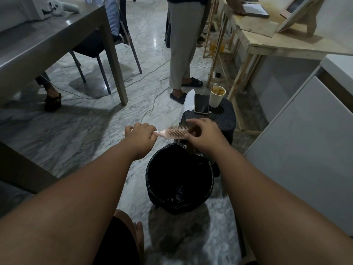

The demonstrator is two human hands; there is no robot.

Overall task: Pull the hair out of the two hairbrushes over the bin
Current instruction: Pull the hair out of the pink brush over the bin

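Head view: left hand [140,133] fisted round brush [174,133] handle. Right hand [202,133] curled over far end of head, fingers at bristles; pinching hair or head itself, can't tell. Brush level, above far rim of bin [150,169], near stool [225,120]. Hair [170,130] matted among bristles. Brush prob. light, stiff plastic; hair soft, tangled, likely clings. Best hold: handle w/ one hand, pinch clump low at roots. 2nd brush not seen.
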